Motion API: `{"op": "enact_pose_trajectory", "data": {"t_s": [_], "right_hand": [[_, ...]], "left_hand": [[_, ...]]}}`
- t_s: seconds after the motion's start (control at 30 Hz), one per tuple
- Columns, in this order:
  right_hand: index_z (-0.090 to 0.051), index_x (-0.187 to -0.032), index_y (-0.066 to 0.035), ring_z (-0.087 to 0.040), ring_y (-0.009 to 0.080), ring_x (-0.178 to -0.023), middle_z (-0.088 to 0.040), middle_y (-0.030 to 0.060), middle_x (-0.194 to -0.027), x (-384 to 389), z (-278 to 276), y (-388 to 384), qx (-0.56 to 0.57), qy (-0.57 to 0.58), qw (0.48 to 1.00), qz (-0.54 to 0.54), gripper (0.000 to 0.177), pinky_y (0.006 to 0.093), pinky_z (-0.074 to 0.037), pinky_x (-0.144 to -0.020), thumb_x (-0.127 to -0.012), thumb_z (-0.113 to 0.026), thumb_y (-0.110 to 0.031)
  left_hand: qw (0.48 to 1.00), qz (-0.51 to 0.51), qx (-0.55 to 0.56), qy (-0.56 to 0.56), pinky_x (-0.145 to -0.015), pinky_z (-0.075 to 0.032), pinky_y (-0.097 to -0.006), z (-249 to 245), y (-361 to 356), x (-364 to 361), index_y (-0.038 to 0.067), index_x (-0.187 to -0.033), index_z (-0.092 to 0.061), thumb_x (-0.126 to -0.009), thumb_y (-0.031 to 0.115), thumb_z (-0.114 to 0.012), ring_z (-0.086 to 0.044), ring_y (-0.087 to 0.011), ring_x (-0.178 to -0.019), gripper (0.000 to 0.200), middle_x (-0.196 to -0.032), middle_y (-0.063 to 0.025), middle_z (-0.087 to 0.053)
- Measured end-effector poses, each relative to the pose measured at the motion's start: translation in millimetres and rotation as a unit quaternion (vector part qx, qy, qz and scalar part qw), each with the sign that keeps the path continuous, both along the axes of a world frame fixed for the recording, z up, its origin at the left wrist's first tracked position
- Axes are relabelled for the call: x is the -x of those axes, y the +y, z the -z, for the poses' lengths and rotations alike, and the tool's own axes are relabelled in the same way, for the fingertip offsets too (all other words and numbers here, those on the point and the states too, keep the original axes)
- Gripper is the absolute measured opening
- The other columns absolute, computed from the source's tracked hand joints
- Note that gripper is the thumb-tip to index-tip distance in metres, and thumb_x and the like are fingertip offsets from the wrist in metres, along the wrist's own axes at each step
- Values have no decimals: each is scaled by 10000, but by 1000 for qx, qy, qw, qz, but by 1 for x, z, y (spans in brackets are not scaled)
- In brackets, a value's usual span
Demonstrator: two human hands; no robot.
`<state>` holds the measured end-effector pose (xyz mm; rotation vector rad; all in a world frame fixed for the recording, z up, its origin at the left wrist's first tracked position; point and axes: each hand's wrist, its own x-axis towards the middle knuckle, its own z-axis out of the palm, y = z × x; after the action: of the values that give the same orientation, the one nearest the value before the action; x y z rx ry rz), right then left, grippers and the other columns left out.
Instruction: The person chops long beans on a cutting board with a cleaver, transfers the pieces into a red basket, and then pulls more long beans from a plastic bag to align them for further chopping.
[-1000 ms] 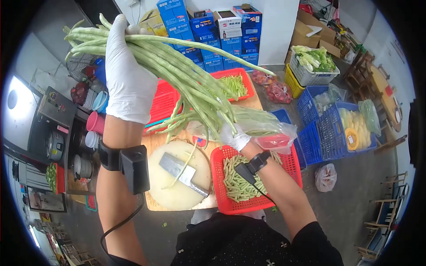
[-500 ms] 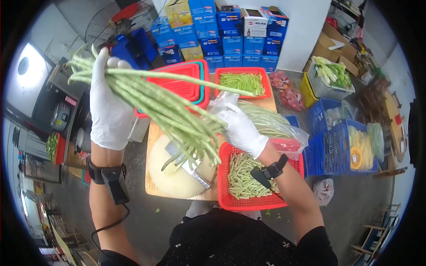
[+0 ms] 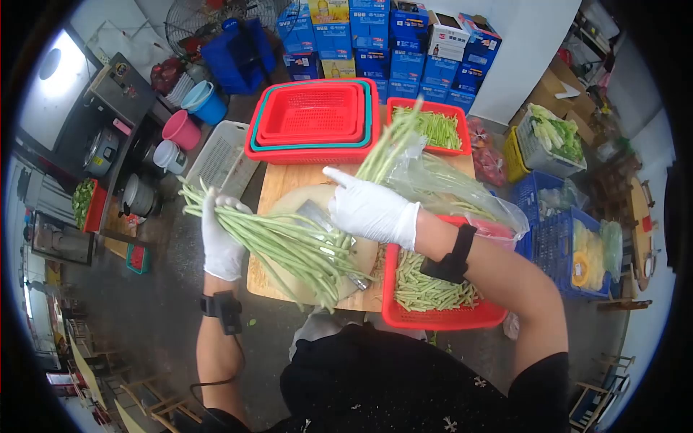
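Observation:
My left hand (image 3: 222,242), in a white glove, is closed around a bundle of long beans (image 3: 289,245). The bundle slants down to the right over a round cutting board (image 3: 289,209), and its tips hang past the near side. A cleaver (image 3: 314,214) lies on the board, partly covered by the beans. My gloved right hand (image 3: 374,214) is closed with one finger stretched out to the left. Blurred long beans (image 3: 390,148) stick up from behind it, apparently in its grip, beside a clear plastic bag (image 3: 462,189) of long beans.
A red basket (image 3: 447,317) of cut bean pieces stands at the near right. Nested red and teal baskets (image 3: 310,155) and a red basket of green cut vegetables (image 3: 437,130) are at the back. Blue crates (image 3: 552,238) stand right; a grey crate (image 3: 224,155) stands left.
The left hand has come down and right with its bundle, which was raised in front of the baskets. My right hand has left the bundle's far end, and blurred beans now rise behind it.

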<state>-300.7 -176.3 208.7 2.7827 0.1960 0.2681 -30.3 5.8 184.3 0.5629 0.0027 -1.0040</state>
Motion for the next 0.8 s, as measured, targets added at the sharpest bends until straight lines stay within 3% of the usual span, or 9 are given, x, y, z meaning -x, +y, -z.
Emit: {"op": "enact_pose_trajectory", "data": {"t_s": [0.17, 0.2, 0.3, 0.37, 0.4, 0.43, 0.57, 0.63, 0.8], "right_hand": [[-782, -846, -123, -708, 208, -923, -677, 47, -795, -67, 47, 17, 115, 5, 990, -78, 197, 482, -227, -1383, -920, -600, -117], [-868, -918, -213, -741, 194, -1032, -793, 9, -911, -84, 32, 28, 172, 136, 972, -87, 249, 547, -127, -1400, -929, -625, -161], [-871, -969, -223, -720, 184, -1144, -808, -7, -976, -126, 92, 34, 176, 131, 974, -49, 256, 541, -119, -1404, -940, -619, -192], [-857, -1027, -170, -670, 226, -1283, -800, 39, -1152, -130, 111, 53, 132, 222, 966, -26, 276, 522, -174, -1392, -956, -591, -191], [-838, -1065, -131, -636, 254, -1341, -774, 74, -1231, -122, 147, 65, 70, 99, 993, -6, 270, 528, -208, -1376, -956, -596, -181], [-819, -1102, -92, -601, 281, -1399, -749, 109, -1311, -114, 173, 72, 10, -26, 999, 18, 275, 533, -243, -1360, -957, -600, -171], [-750, -1221, -29, -545, 320, -1463, -673, 164, -1429, -62, 199, 94, -116, 23, 991, 70, 335, 554, -301, -1312, -943, -639, -179], [-706, -1274, -42, -541, 330, -1448, -658, 159, -1417, -36, 195, 111, -221, 4, 927, 304, 363, 562, -329, -1281, -943, -686, -192], [-675, -1347, -71, -543, 362, -1400, -636, 166, -1382, -5, 217, 189, -317, -135, 806, 480, 441, 568, -353, -1249, -943, -748, -232]], "left_hand": [[997, -40, 0, 59, -940, -571, -378, 75, 11, -5, 170, -818, -623, -1058, 293, -743, -682, -123, -808, 295, -772, 53, -656], [992, -47, 0, 121, -1044, -548, -417, 88, 11, -6, 172, -798, -634, -1059, 290, -740, -699, -125, -827, 306, -772, 69, -672], [983, -38, -48, 171, -1073, -551, -412, 150, 14, -13, 160, -910, -663, -1062, 300, -731, -719, -148, -931, 218, -827, 55, -695], [979, -68, -145, 124, -1066, -568, -432, 219, 20, -23, 159, -941, -651, -1060, 293, -729, -705, -162, -959, 195, -896, 42, -691], [989, -17, -121, 87, -1066, -550, -462, 245, 31, -28, 172, -942, -615, -1067, 336, -708, -676, -157, -1007, 226, -934, 32, -649], [988, -12, -122, 93, -1066, -550, -462, 249, 31, -34, 172, -942, -615, -1067, 336, -708, -676, -157, -1007, 226, -934, 32, -649], [983, 30, -107, 143, -1042, -596, -427, 262, 37, -40, 115, -1018, -647, -1077, 241, -701, -692, -173, -973, 149, -1023, -16, -698], [979, 32, -171, 108, -1017, -615, -384, 273, 30, -47, 100, -1075, -665, -1080, 210, -698, -704, -179, -991, 115, -1062, -31, -712], [978, 93, -138, 126, -1015, -609, -375, 267, 33, -49, 111, -1134, -685, -1079, 226, -709, -706, -181, -1087, 130, -1092, -12, -728]]}}
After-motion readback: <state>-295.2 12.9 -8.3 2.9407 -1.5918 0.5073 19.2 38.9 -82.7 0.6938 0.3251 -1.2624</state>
